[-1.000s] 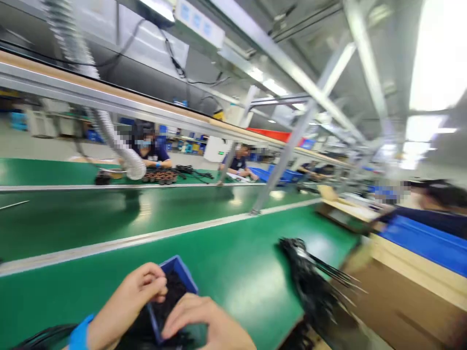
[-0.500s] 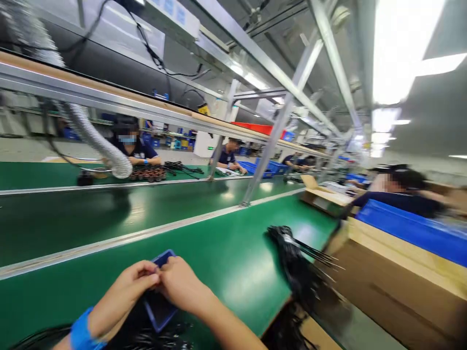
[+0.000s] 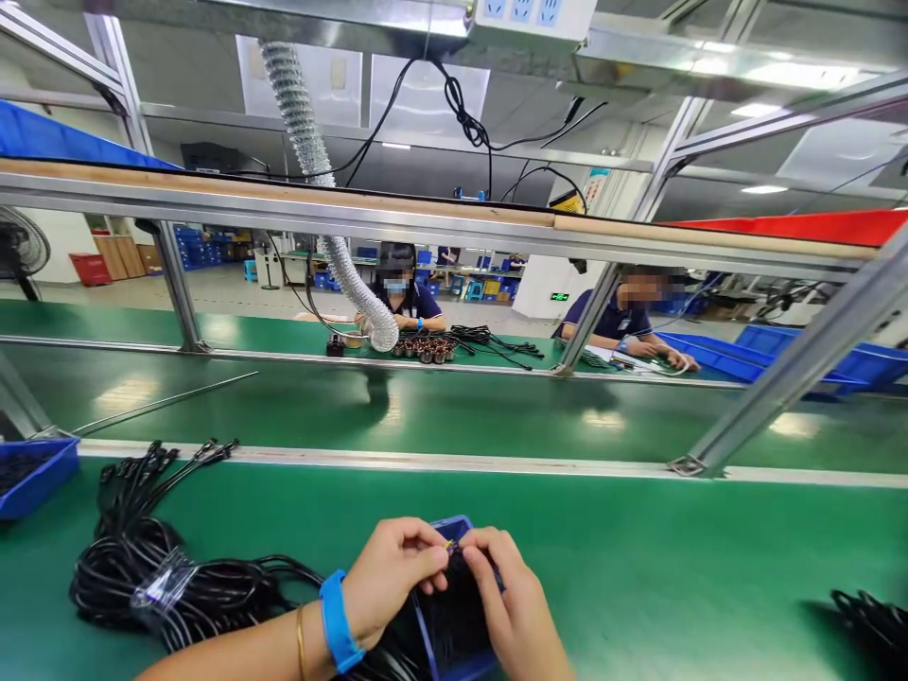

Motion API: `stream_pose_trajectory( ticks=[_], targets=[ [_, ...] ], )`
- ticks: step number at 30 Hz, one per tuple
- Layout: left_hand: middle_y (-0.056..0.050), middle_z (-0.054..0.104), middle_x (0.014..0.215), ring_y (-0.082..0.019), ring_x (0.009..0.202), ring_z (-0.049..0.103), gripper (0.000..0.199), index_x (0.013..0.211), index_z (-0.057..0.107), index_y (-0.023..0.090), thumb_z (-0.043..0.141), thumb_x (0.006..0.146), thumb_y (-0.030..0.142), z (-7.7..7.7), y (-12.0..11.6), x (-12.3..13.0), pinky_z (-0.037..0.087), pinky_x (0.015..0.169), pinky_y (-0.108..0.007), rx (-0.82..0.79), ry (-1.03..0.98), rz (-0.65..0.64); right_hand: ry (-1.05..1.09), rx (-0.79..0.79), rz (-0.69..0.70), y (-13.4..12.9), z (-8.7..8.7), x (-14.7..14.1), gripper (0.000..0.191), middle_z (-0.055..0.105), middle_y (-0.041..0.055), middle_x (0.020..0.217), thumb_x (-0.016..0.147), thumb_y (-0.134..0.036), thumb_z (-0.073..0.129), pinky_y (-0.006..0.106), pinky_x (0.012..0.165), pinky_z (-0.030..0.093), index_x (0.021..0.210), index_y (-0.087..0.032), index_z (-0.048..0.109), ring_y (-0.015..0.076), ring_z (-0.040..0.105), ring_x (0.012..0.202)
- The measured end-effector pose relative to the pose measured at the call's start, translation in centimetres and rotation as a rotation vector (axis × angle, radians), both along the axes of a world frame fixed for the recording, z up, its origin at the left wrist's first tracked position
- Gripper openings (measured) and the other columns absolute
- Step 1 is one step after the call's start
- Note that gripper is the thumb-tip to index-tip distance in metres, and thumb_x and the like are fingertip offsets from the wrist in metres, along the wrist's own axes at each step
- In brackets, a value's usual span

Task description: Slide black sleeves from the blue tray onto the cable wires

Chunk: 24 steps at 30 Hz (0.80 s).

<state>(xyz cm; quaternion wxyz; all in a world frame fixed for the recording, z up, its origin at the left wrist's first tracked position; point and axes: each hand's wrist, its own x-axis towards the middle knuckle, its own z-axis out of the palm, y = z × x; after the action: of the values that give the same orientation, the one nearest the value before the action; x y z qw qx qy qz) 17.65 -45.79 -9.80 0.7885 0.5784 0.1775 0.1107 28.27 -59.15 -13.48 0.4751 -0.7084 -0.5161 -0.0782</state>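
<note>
My left hand (image 3: 404,572), with a blue band at its wrist, pinches a tiny piece with a yellow bit (image 3: 450,546) between thumb and fingertips. Facing it, my right hand (image 3: 507,591) has thumb and forefinger closed at the same spot, on something dark and too small to name. Both hands are over a blue plastic bin (image 3: 432,643) with dark contents that I cannot make out. Left of the bin lies a bundle of black cables (image 3: 134,567), tied with clear wrap. Some cables run beneath my left forearm.
A blue tray (image 3: 43,478) with dark parts stands at the left edge. More black cables (image 3: 876,619) lie at the right. Metal posts (image 3: 801,369) and a shelf rail cross ahead. Beyond, two people sit at the green bench (image 3: 284,331), near a hanging duct (image 3: 355,284).
The view has swung left and levelled, bringing the tied cable bundle and left tray into sight. My hands stay together over the bin, and the yellow bit now shows between the fingertips.
</note>
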Motion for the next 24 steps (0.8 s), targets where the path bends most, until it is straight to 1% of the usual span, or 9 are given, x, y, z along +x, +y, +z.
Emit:
stream_pose_trajectory(
  ticks=[3, 6, 9, 12, 18, 21, 24],
  targets=[
    [-0.001, 0.060, 0.056, -0.011, 0.055, 0.054, 0.046, 0.075, 0.065, 0.011, 0.083, 0.056, 0.049, 0.2, -0.1, -0.1, 0.038, 0.056, -0.024, 0.029, 0.021, 0.004, -0.121, 0.052, -0.030, -0.6, 0.3, 0.4, 0.013, 0.061, 0.0012, 0.088, 0.100, -0.017, 0.045, 0.026, 0.074, 0.047, 0.099, -0.024, 0.056, 0.0165, 0.056, 0.084],
    [-0.001, 0.061, 0.056, -0.012, 0.056, 0.054, 0.043, 0.074, 0.066, 0.010, 0.082, 0.059, 0.047, 0.3, -0.3, -0.1, 0.039, 0.058, -0.025, 0.076, 0.035, 0.002, -0.246, 0.066, -0.010, -1.1, 0.8, 0.4, 0.015, 0.061, 0.0028, 0.090, 0.098, -0.012, 0.047, 0.028, 0.075, 0.047, 0.102, -0.023, 0.055, 0.0173, 0.055, 0.086],
    [-0.001, 0.060, 0.056, -0.012, 0.057, 0.054, 0.042, 0.074, 0.066, 0.011, 0.082, 0.058, 0.046, 0.3, -0.3, -0.2, 0.040, 0.058, -0.025, 0.083, 0.034, 0.005, -0.278, 0.073, 0.003, -1.3, 1.4, 0.2, 0.016, 0.061, 0.0037, 0.092, 0.096, -0.009, 0.048, 0.028, 0.076, 0.047, 0.103, -0.022, 0.055, 0.0173, 0.055, 0.087],
    [-0.001, 0.060, 0.056, -0.012, 0.056, 0.053, 0.041, 0.073, 0.066, 0.011, 0.082, 0.059, 0.046, 0.3, -0.3, -0.3, 0.040, 0.058, -0.025, 0.084, 0.028, 0.001, -0.240, 0.091, 0.013, -1.3, 1.9, -0.1, 0.016, 0.061, 0.0028, 0.089, 0.097, -0.009, 0.047, 0.027, 0.074, 0.047, 0.101, -0.022, 0.056, 0.0166, 0.055, 0.085],
    [-0.002, 0.061, 0.059, -0.013, 0.058, 0.054, 0.036, 0.073, 0.067, 0.011, 0.081, 0.061, 0.042, -0.1, -0.3, -0.2, 0.042, 0.060, -0.027, 0.113, 0.006, -0.002, -0.075, 0.126, 0.037, -1.2, 2.9, -0.6, 0.015, 0.061, -0.0001, 0.081, 0.098, -0.014, 0.047, 0.022, 0.069, 0.048, 0.093, -0.024, 0.057, 0.0144, 0.057, 0.078],
    [-0.001, 0.061, 0.059, -0.013, 0.058, 0.054, 0.031, 0.072, 0.068, 0.011, 0.079, 0.062, 0.038, -0.1, -0.4, -0.2, 0.043, 0.060, -0.027, 0.122, -0.003, -0.006, -0.012, 0.118, 0.046, -1.4, 2.9, -0.6, 0.015, 0.062, 0.0000, 0.081, 0.098, -0.016, 0.048, 0.022, 0.069, 0.049, 0.091, -0.024, 0.058, 0.0143, 0.060, 0.076],
    [-0.001, 0.061, 0.060, -0.013, 0.058, 0.055, 0.026, 0.072, 0.067, 0.012, 0.076, 0.063, 0.035, -0.1, -0.4, -0.2, 0.043, 0.060, -0.027, 0.124, 0.000, -0.005, 0.044, 0.072, 0.050, -1.8, 2.6, -0.4, 0.014, 0.063, 0.0013, 0.083, 0.099, -0.021, 0.048, 0.023, 0.069, 0.050, 0.090, -0.024, 0.058, 0.0155, 0.061, 0.077]
  ],
)
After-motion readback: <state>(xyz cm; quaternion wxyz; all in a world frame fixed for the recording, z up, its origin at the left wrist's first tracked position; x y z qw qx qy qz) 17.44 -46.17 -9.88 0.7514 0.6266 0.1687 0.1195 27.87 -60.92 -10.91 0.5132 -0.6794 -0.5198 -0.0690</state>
